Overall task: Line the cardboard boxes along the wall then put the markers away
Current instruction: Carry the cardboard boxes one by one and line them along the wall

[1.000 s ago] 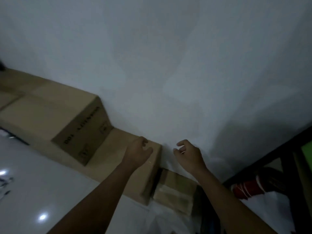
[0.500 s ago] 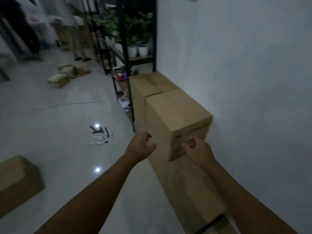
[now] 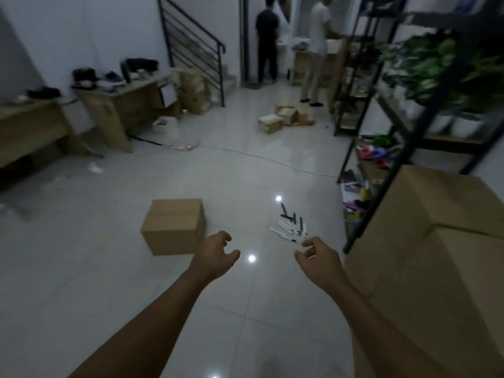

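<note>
I judge the lining-up step only partly done: the large cardboard boxes (image 3: 436, 241) stand at the right beside the black shelving rack (image 3: 381, 148), while one small cardboard box (image 3: 174, 226) sits loose on the tiled floor (image 3: 81, 268), well left of that rack. The markers (image 3: 291, 225) lie scattered on the floor between the small box and the rack. My left hand (image 3: 215, 255) and right hand (image 3: 319, 257) hover empty with fingers loosely spread; next I should probably grip the small box from both sides.
</note>
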